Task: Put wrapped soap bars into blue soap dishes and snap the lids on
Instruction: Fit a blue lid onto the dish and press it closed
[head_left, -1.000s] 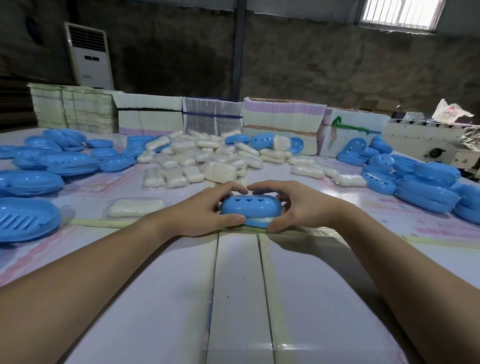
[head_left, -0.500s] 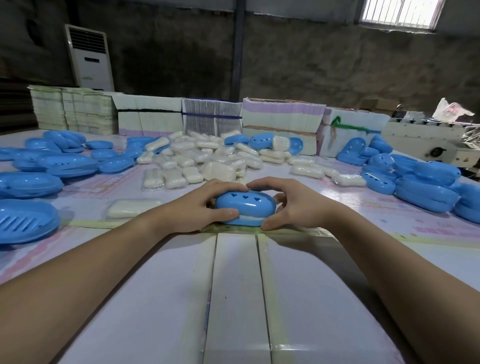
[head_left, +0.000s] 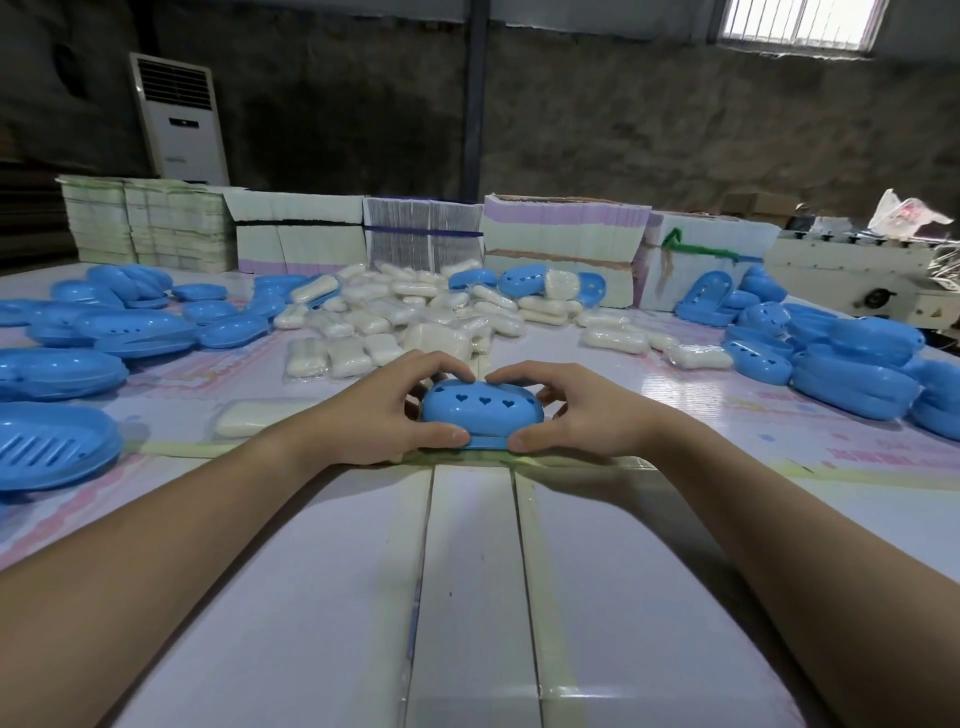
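Note:
A blue soap dish (head_left: 482, 415) with a lid bearing three heart-shaped holes sits on the table in front of me. My left hand (head_left: 374, 410) grips its left end, fingers over the top and thumb at the front rim. My right hand (head_left: 576, 410) grips its right end the same way. The lid lies level on the base; any soap inside is hidden. A loose wrapped soap bar (head_left: 249, 415) lies on the table left of my left hand. A heap of wrapped soap bars (head_left: 415, 317) lies behind the dish.
An open slotted dish base (head_left: 52, 447) rests at the left edge. Blue dish parts are piled at the left (head_left: 104, 327) and at the right (head_left: 841, 358). Stacks of flat cartons (head_left: 561, 244) line the table's far side. A machine (head_left: 857, 275) stands at the far right.
The lid was tilted toward the left half a second ago; it now sits level and lower on the base. Both hands stay on the dish's ends.

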